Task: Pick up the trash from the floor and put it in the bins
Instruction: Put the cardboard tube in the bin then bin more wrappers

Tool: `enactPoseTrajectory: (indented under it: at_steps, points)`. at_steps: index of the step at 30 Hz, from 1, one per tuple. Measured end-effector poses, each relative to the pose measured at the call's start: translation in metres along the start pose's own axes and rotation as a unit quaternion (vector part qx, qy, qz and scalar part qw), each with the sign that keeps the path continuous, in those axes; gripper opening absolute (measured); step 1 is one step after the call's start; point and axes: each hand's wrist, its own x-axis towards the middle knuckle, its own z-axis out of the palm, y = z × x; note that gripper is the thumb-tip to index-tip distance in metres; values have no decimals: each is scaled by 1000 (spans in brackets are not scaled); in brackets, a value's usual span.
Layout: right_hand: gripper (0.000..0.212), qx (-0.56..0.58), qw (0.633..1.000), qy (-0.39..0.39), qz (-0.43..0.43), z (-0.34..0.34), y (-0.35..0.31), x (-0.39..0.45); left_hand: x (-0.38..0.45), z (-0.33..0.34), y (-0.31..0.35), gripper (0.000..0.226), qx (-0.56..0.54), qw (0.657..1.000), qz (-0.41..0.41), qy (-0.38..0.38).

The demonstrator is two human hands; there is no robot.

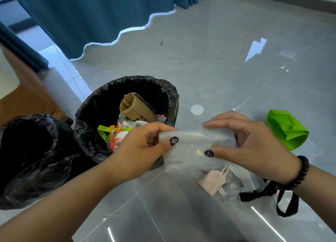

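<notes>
Both hands are holding a translucent white plastic bag (190,150) above the glossy grey tiled floor (209,69), just right of the bins. The left hand (143,147) is pinching the bag's left edge, thumb on top and fingers curled behind; the right hand (251,143) is pinching its right edge the same way, so each grip is closed on the bag.

A round bin lined with a black bag (169,96) is standing just left of the hands, holding a brown cardboard piece (136,107) and mixed wrappers. A second black-lined bin (36,150) is standing beside it, further left.

On the floor near the right wrist are lying a pale pink pouch (211,183), a black strap (283,201) and a crumpled bright green bag (285,129). Teal curtains (91,14) are hanging behind.
</notes>
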Motion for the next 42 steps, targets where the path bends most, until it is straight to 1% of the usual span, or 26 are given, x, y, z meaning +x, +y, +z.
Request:
enactPoseTrajectory:
  at_steps: [2, 4, 5, 7, 9, 10, 12, 13, 15, 17, 19, 21, 23, 25, 27, 29, 31, 33, 36, 38, 40, 42]
  points:
    - [53, -19, 1000, -13, 12, 0, 1, 0, 1, 1, 3, 27, -28, 1000, -2, 2]
    - [52, -26, 999, -24, 15, 0, 0, 0, 2, 1, 5, 23, -70, 997, -21, 10]
    - [47, -31, 999, -24, 11, 0, -1, -1, 3, 0, 6, 22, -91, 995, -32, 13]
    - [29, -36, 999, -18, 12, 1, -2, -3, 4, -1, 5, 22, -117, 992, -39, 17]
    - [15, -37, 999, -5, 29, 1, -1, -3, 4, 0, 6, 24, -115, 993, -31, 17]
    - [11, -25, 999, 2, 41, 1, -1, -3, 4, 2, 6, 25, -98, 995, -24, 17]
    - [16, 26, 998, 21, 62, 1, -2, -3, 3, 5, 4, 29, -47, 999, -1, 22]
    - [16, 48, 996, 28, 66, 1, -3, -3, 3, 7, 3, 34, -22, 999, 15, 25]
    - [18, 78, 994, 32, 68, 1, -7, -3, 2, 8, -1, 48, 46, 996, 69, 26]
    - [18, 110, 990, 36, 77, 1, -10, -3, 2, 6, -6, 54, 145, 980, 137, 24]
    - [21, 154, 982, 32, 103, 2, -11, -4, 2, 5, -6, 49, 209, 961, 176, 34]
    - [22, 183, 974, 24, 134, 3, -11, -4, 1, 6, -4, 44, 231, 952, 194, 46]
    - [26, 193, 968, 14, 160, 3, -10, -4, 2, 6, -3, 40, 254, 944, 206, 50]
    - [30, 181, 970, 7, 164, 5, -9, -5, 3, 4, -4, 36, 282, 936, 208, 42]
    - [35, 142, 979, 7, 144, 9, -10, -6, 4, 2, -4, 31, 307, 929, 202, 44]
    - [34, 110, 985, 14, 132, 14, -11, -5, 3, 1, -4, 24, 295, 937, 178, 61]
    - [23, 83, 987, 24, 132, 18, -9, -2, 2, -2, -4, 21, 249, 955, 147, 72]
    - [18, 76, 987, 23, 141, 22, -9, 1, 2, -8, -5, 18, 206, 965, 130, 97]
    - [9, 111, 977, 34, 180, 27, -6, 8, 4, -21, -12, 12, 130, 972, 91, 172]
    - [14, 126, 968, 41, 212, 31, -6, 13, 4, -33, -18, 9, 105, 962, 46, 249]
    - [18, 130, 963, 36, 232, 35, -7, 17, 6, -45, -23, 11, 113, 943, 3, 313]
    - [19, 119, 963, 22, 242, 39, -8, 19, 10, -53, -29, 12, 130, 931, -34, 340]
